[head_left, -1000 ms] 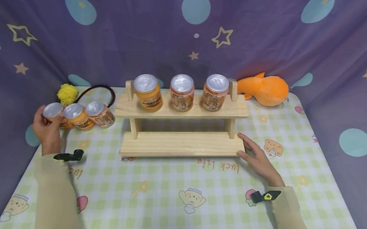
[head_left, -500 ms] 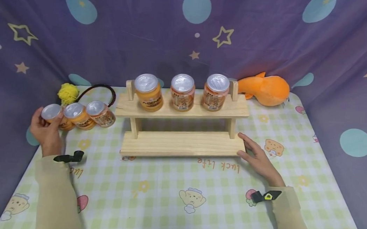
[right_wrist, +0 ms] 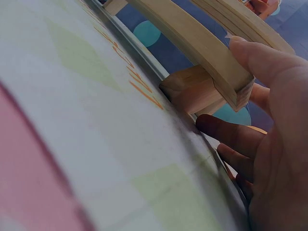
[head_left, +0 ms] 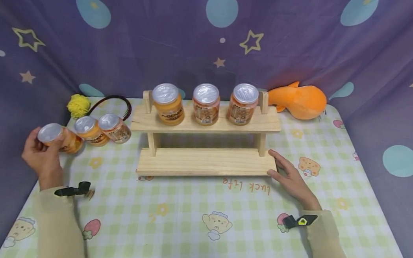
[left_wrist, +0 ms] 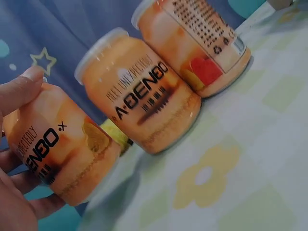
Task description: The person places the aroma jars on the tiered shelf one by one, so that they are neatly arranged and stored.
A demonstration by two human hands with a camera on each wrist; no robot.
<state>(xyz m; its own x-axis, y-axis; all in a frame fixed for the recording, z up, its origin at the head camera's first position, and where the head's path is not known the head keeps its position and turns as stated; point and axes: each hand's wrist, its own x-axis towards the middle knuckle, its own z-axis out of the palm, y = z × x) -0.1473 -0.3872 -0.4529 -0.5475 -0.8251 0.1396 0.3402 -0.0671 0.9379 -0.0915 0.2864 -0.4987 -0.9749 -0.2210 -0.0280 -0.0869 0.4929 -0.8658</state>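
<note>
My left hand (head_left: pixel 43 160) grips an orange jar (head_left: pixel 71 141) with a silver lid, fingers round its side. The jar leans left, apart from two similar ones, a middle jar (head_left: pixel 94 134) and a right jar (head_left: pixel 117 131), standing side by side. In the left wrist view the held jar (left_wrist: pixel 72 139) shows printed lettering and a shadow on the cloth beside its base. My right hand (head_left: pixel 292 181) holds the right end of the two-tier wooden shelf (head_left: pixel 204 162), thumb at the lower board's front corner and fingertips behind; the right wrist view shows that thumb on the board's end (right_wrist: pixel 236 82).
Three more jars (head_left: pixel 205 109) stand in a row on the upper board. A yellow yarn ball (head_left: pixel 78 106) and a dark headband (head_left: pixel 127 106) lie behind the left jars. An orange plush toy (head_left: pixel 300 101) rests at the back right, against the purple curtain (head_left: pixel 286 43).
My left hand has moved left and toward me with its jar, opening a gap to the middle jar. My right hand and the shelf have stayed put.
</note>
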